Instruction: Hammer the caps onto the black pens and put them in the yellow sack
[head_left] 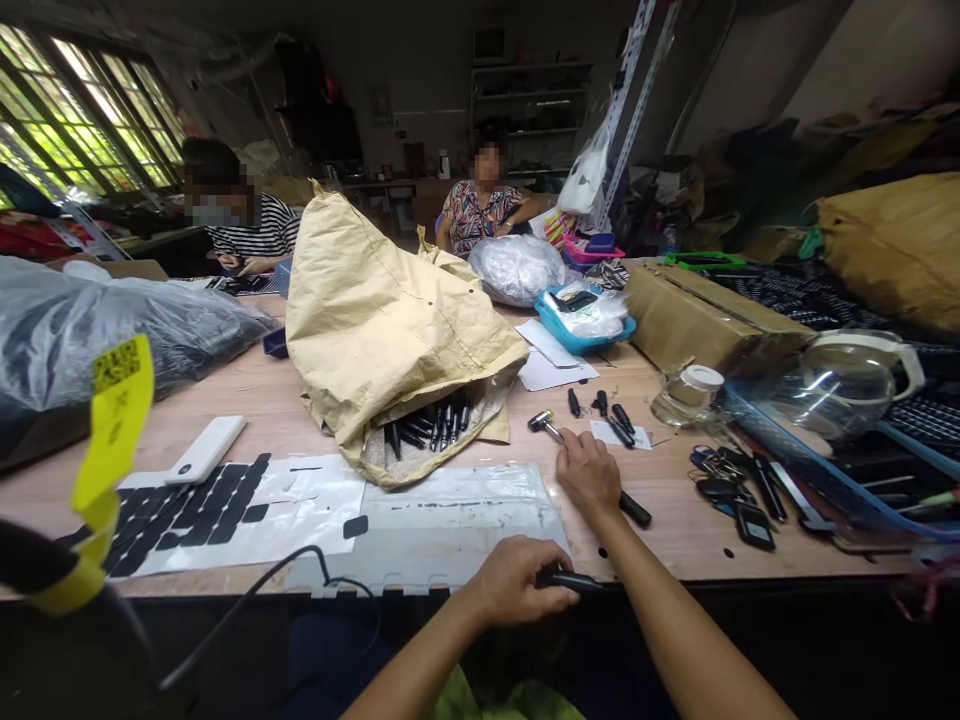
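My left hand (517,582), at the table's front edge, is closed around a black, rounded handle-like piece (574,580) whose end sticks out to the right. Farther forward, my right hand (589,470) lies across a small hammer (635,509), fingers curled over its shaft. The hammer's head shows beyond the fingertips and its black grip behind the wrist; the middle is hidden. Past the right hand lie several small black pieces (618,428), some on a white paper scrap. Similar black pieces (446,420) fill the mouth of a large tan sack (390,310).
A clear sheet (465,520) and a sheet of black stickers (217,505) cover the front left, with a white device (208,447) on top. Keys (724,480), a glass jar (686,393), a blue-rimmed bin (795,440) and a carton (712,315) stand right. Two people sit across the table.
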